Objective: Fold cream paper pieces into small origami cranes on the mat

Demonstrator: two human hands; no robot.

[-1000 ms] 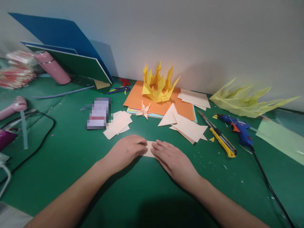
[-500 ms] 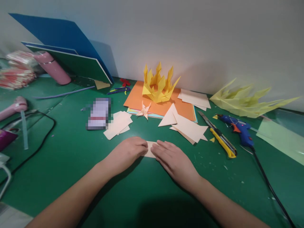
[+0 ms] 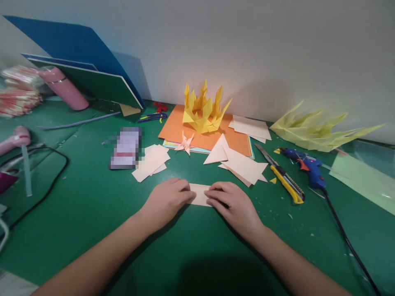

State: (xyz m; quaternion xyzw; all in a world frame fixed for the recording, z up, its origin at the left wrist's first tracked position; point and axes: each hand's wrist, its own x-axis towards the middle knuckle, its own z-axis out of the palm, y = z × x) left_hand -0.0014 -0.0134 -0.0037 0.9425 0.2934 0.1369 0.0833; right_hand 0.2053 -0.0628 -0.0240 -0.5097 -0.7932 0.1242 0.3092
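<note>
A pale peach strip of paper (image 3: 200, 195) lies flat on the green table between my hands. My left hand (image 3: 168, 201) grips its left end, thumb on top and the other fingers curled over the edge. At the right end, my right hand (image 3: 236, 205) holds the paper with its fingers bent and thumb near the lower edge. My palms hide both ends of the strip. Just beyond lie peach paper sheets (image 3: 151, 161) on the left, more peach sheets (image 3: 243, 165) on the right, a folded peach triangle (image 3: 217, 150) and a small peach folded star shape (image 3: 185, 144).
A yellow folded-paper crown (image 3: 204, 117) stands on orange paper (image 3: 169, 123). To the right lie a yellow utility knife (image 3: 285, 183), a blue glue gun (image 3: 310, 166) with its cord and a pale yellow paper crown (image 3: 321, 131). A blurred phone (image 3: 126, 147) and pink bottle (image 3: 64, 88) are left.
My right hand has slid right along the strip, and its fingers have gone from flat to bent. More of the paper shows between my hands. The whole view has shifted slightly.
</note>
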